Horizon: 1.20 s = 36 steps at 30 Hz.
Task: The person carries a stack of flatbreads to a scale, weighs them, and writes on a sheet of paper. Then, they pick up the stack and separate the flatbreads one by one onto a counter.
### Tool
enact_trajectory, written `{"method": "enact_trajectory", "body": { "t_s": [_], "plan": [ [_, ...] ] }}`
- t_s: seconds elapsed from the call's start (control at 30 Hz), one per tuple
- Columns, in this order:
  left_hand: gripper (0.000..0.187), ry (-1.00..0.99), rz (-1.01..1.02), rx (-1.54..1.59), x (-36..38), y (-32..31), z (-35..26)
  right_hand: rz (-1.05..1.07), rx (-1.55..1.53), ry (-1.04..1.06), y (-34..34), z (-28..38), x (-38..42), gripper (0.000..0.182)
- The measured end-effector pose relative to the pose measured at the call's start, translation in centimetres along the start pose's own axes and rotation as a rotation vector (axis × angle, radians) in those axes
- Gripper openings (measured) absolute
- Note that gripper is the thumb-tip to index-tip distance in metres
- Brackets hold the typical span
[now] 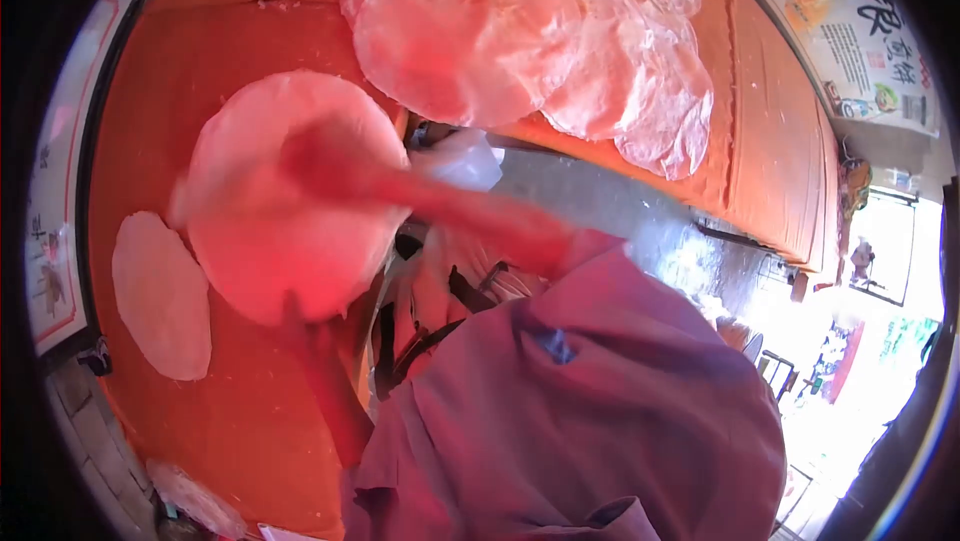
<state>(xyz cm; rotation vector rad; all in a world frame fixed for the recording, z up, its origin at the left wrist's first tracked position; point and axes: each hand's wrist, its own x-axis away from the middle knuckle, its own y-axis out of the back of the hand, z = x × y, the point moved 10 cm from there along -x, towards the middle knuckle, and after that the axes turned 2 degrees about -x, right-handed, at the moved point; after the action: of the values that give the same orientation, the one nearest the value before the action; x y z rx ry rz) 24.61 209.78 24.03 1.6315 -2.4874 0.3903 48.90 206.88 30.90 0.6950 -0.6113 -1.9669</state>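
A small dough round (160,296) lay at nine o'clock on the bench (240,441). Beside it, both blurred hands pressed a larger dough sheet (285,196); how far either grip was open, I cannot tell. Thin finished sheets (520,36) lay stacked at one o'clock.

Street food stall: thin flatbreads (520,31) on orange worktop (200,51), menu poster (850,21), open street beyond.

The round dough sheet (290,211) looks soft, matt and floury; the stacked wrappers (530,41) are thin, translucent and papery; the desk (230,421) is smooth, matt orange; the sleeve (580,411) is matt woven cloth; the poster (850,21) is glossy
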Motion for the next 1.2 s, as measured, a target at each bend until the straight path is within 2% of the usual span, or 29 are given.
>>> {"method": "enact_trajectory", "body": {
  "t_s": [0.07, 0.13, 0.2, 0.27, 0.3, 0.33, 0.37, 0.4, 0.43, 0.47, 0.5, 0.53, 0.57, 0.6, 0.63, 0.7, 0.77, 0.83, 0.9, 0.97, 1.1, 1.2],
  "plan": [
    [0.067, -0.155, 0.014, -0.082, 0.4, -0.8, -1.6, -0.256, -0.064, -0.112, 12.6, -6.1, 0.8, 0.023],
    [0.068, -0.462, 0.100, -0.437, 0.3, 1.1, -0.7, -0.485, 0.010, -0.113, 25.8, -12.3, 5.9, 0.025],
    [0.068, -0.482, 0.120, -0.371, -0.2, 1.7, -0.3, -0.659, 0.155, -0.098, 37.8, -17.8, 13.3, 0.029],
    [0.066, -0.198, 0.069, 0.107, -0.8, 1.9, 0.4, -1.052, -0.490, -0.424, 44.2, -22.6, 22.5, 0.022],
    [0.064, -0.151, 0.084, 0.156, -1.1, 1.8, 0.7, -1.118, -0.401, -0.452, 47.1, -26.2, 27.6, 0.021],
    [0.062, -0.106, 0.097, 0.202, -1.2, 1.7, 1.2, -1.324, -0.323, -0.531, 48.8, -28.6, 33.4, 0.021],
    [0.060, -0.066, 0.106, 0.246, -1.4, 1.7, 1.7, -1.017, -0.232, -0.485, 50.4, -33.4, 38.0, 0.029],
    [0.059, -0.029, 0.115, 0.286, -1.6, 1.9, 1.9, -1.164, -0.640, -0.457, 45.3, -29.0, 37.2, 0.036],
    [0.057, 0.009, 0.127, 0.323, -1.7, 1.9, 2.1, -1.230, -0.594, -0.701, 43.5, -30.5, 40.4, 0.038],
    [0.055, 0.029, 0.182, 0.347, -1.3, 1.2, 1.2, -1.165, -0.593, -1.065, 40.8, -35.9, 44.7, 0.041],
    [0.053, 0.050, 0.237, 0.370, -0.8, 0.5, 0.2, -1.048, -0.570, -1.219, 37.7, -34.6, 44.8, 0.045],
    [0.051, 0.054, 0.336, 0.373, 0.6, -1.5, -2.3, -1.028, -0.604, -1.197, 35.0, -33.5, 44.0, 0.049],
    [0.049, 0.060, 0.344, 0.323, 0.5, -1.9, -3.2, -1.007, -0.615, -1.114, 32.6, -31.4, 42.2, 0.048],
    [0.047, 0.067, 0.353, 0.272, 0.4, -2.3, -4.1, -0.884, -0.649, -1.085, 30.4, -29.1, 40.0, 0.046],
    [0.045, 0.077, 0.260, 0.166, -2.0, -1.1, -4.6, -0.873, -0.684, -1.111, 28.2, -28.3, 39.0, 0.043],
    [0.042, -0.053, 0.189, 0.040, -2.9, -2.9, -7.3, -0.732, -0.732, -1.055, 25.8, -26.2, 36.8, 0.043],
    [0.040, -0.319, 0.237, -0.016, -0.4, -8.9, -13.6, -0.673, -0.754, -1.038, 25.8, -24.3, 36.1, 0.043],
    [0.038, -0.240, 0.262, -0.116, -0.2, -12.8, -16.0, -0.673, -0.814, -1.049, 26.6, -25.0, 37.3, 0.044],
    [0.037, -0.136, 0.190, -0.113, -2.7, -14.9, -17.2, -0.621, -0.834, -1.061, 27.8, -25.4, 38.9, 0.045],
    [0.038, -0.129, 0.107, -0.054, -3.8, -19.0, -19.3, -0.600, -0.877, -1.033, 29.4, -26.6, 40.3, 0.045],
    [0.042, -0.231, 0.128, 0.048, -0.9, -29.6, -24.9, -0.617, -0.846, -1.024, 33.9, -28.6, 40.9, 0.040],
    [0.043, -0.959, 0.253, -0.458, 8.4, -38.2, -28.3, -0.702, -0.781, -1.009, 38.9, -30.9, 41.3, 0.038]
  ]
}}
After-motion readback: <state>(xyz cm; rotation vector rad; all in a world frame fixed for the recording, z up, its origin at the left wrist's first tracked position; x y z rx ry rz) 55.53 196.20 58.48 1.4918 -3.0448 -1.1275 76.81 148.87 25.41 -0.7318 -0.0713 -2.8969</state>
